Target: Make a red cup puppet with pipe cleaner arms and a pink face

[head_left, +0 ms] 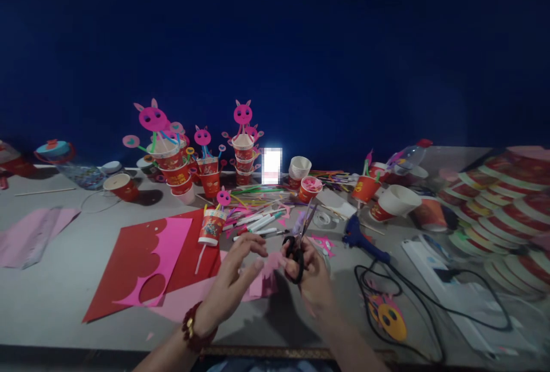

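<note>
In my right hand (315,274) is a pair of scissors (296,251) with black handles, its blades pointing up and away from me. A small light-pink paper piece (273,263) shows by the fingertips of that hand; whether they pinch it I cannot tell. My left hand (240,266) is open beside it, fingers spread and apart from the scissors, with a dark red bead bracelet (197,326) at the wrist. Below the hands lie pink paper scraps (258,287). To the left is a red sheet (116,269) with a cut-out magenta sheet (172,251) on it.
Decorated paper cups (177,176) with pink animal faces stand at the back left. Markers (263,222) and straws lie mid-table. On the right are a blue glue gun (358,234) with its looping cord (412,280), a power strip (433,274) and stacked cups (507,206).
</note>
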